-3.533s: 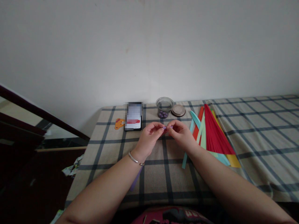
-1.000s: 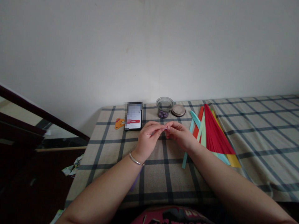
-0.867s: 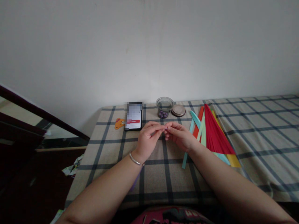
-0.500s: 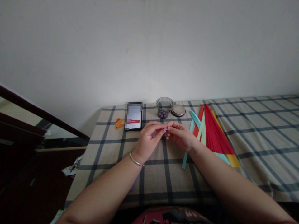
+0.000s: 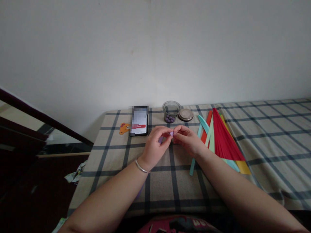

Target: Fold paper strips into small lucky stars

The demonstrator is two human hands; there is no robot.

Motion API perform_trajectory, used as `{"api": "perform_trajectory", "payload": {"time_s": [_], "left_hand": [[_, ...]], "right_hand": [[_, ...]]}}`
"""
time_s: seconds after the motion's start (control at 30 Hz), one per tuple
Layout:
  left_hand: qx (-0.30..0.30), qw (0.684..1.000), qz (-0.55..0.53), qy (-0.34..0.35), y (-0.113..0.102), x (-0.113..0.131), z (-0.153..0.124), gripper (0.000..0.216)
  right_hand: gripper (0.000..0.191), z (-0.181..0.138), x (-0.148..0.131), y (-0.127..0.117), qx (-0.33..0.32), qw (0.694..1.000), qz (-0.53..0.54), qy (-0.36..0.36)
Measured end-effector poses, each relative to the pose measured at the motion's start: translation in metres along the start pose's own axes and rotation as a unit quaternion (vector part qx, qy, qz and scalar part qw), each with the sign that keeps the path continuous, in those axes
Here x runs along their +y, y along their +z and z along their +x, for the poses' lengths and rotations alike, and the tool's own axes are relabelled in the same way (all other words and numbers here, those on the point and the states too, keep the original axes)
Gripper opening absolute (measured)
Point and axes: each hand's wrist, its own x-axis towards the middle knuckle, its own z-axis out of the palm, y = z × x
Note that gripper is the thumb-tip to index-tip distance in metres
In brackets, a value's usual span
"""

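A room in a home, set up for paper craft rather than as a workshop or office. A checked cloth [image 5: 116, 155] with soft creases covers a wide surface set against a plain, faintly marked white wall [image 5: 155, 58]. On the cloth lie personal items: a phone [image 5: 139, 120], a bear sticker [image 5: 124, 128], a small jar [image 5: 171, 112] of purple pieces with its lid [image 5: 185, 115] beside it, and a fan of coloured paper strips [image 5: 223, 139]. A purple strip [image 5: 171, 133] is pinched above the cloth. Dark wooden furniture [image 5: 36, 113] — its kind unclear — stands at left, with crumpled scraps [image 5: 75, 174] on the floor.
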Motion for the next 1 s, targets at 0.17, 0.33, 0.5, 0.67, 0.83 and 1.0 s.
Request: {"api": "perform_trajectory", "payload": {"time_s": [0.17,0.33,0.5,0.67,0.83,1.0], "left_hand": [[-0.008,1.0,0.015,-0.001,-0.0009,0.002,0.0014,0.018],[-0.019,0.999,0.026,0.015,-0.0012,0.0029,0.0028,0.021],[-0.021,0.999,0.024,0.008,-0.0006,0.0027,0.0024,0.018],[-0.013,1.0,0.014,0.002,0.0002,0.0033,0.0018,0.015],[-0.019,1.0,0.01,-0.009,0.0009,0.0033,0.0014,0.013],[-0.024,0.999,0.023,-0.003,0.0006,0.0036,0.0026,0.018]], "right_hand": [[0.026,0.0003,0.0,0.0008,0.007,1.0,-0.007,-0.007],[0.027,0.0004,-0.0009,0.0013,0.009,1.0,-0.019,-0.01],[0.03,-0.0009,-0.003,0.0048,0.021,0.999,-0.038,-0.016],[0.029,-0.0019,-0.0035,0.0062,0.032,0.997,-0.058,-0.044],[0.03,-0.0002,-0.0036,0.0038,0.048,0.996,-0.069,-0.039],[0.03,0.0002,-0.0023,0.0027,0.044,0.996,-0.062,-0.045]]}}
